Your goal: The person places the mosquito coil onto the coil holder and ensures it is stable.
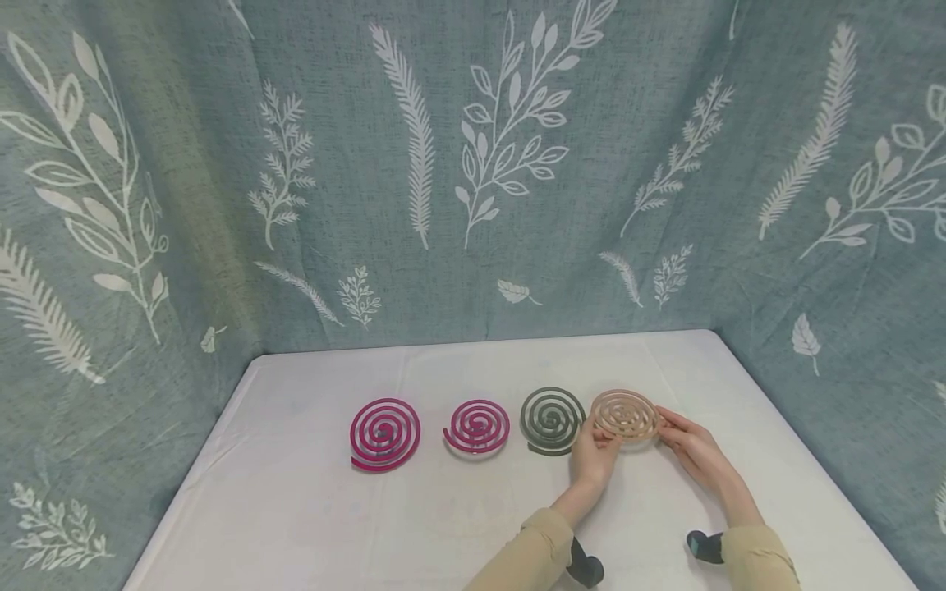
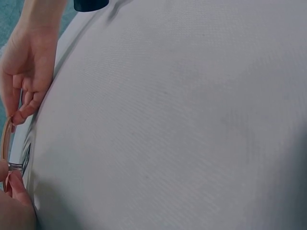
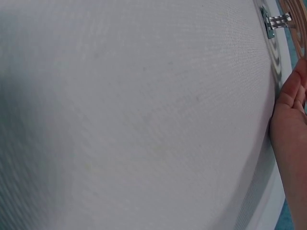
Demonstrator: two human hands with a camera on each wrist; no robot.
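Note:
A tan mosquito coil [image 1: 624,414] lies at the right end of a row of coils, raised above the white cloth. My left hand [image 1: 594,458] pinches its near left rim. At its right rim, the fingers of my right hand [image 1: 695,451] pinch the edge. Under the coil a small metal stand [image 3: 279,21] shows in the right wrist view. Just left of my left hand is a dark green coil [image 1: 551,421]. Farther left are a magenta coil [image 1: 477,427] and a larger-looking magenta coil [image 1: 383,432].
A white cloth [image 1: 310,525] covers the table. Blue-green curtains [image 1: 443,295] with white leaf prints hang behind it and along both sides. Dark wrist-worn devices [image 1: 585,568] sit at both sleeve cuffs.

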